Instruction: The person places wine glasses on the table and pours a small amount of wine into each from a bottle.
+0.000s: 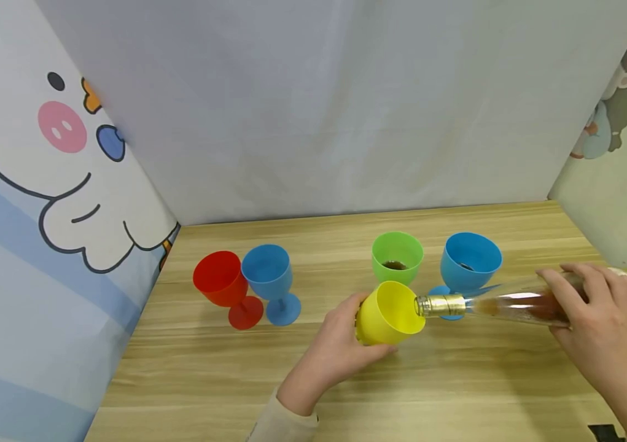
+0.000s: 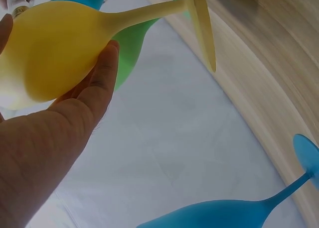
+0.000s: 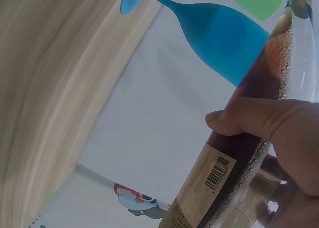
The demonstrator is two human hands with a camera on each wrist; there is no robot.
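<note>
A yellow plastic goblet (image 1: 379,322) is held around its bowl by my left hand (image 1: 332,350), tilted with its mouth toward the right. My right hand (image 1: 611,319) grips a clear glass bottle (image 1: 529,307) of reddish-brown liquid, lying nearly level. The bottle's gold-banded mouth is right at the yellow goblet's rim. In the left wrist view, the yellow stem (image 2: 149,14) and foot stick out beyond my fingers. Just behind stand a green goblet (image 1: 387,245) and a blue goblet (image 1: 468,279), each with a little dark liquid inside. In the right wrist view, bubbles line the bottle's liquid (image 3: 280,63).
Farther left on the wood-grain table (image 1: 208,393), a red goblet (image 1: 219,288) and another blue goblet (image 1: 271,282) stand side by side. A pale cloth wall (image 1: 313,123) rises behind the table, with cartoon-printed panels at left and right. A small black object (image 1: 603,433) lies at the lower right.
</note>
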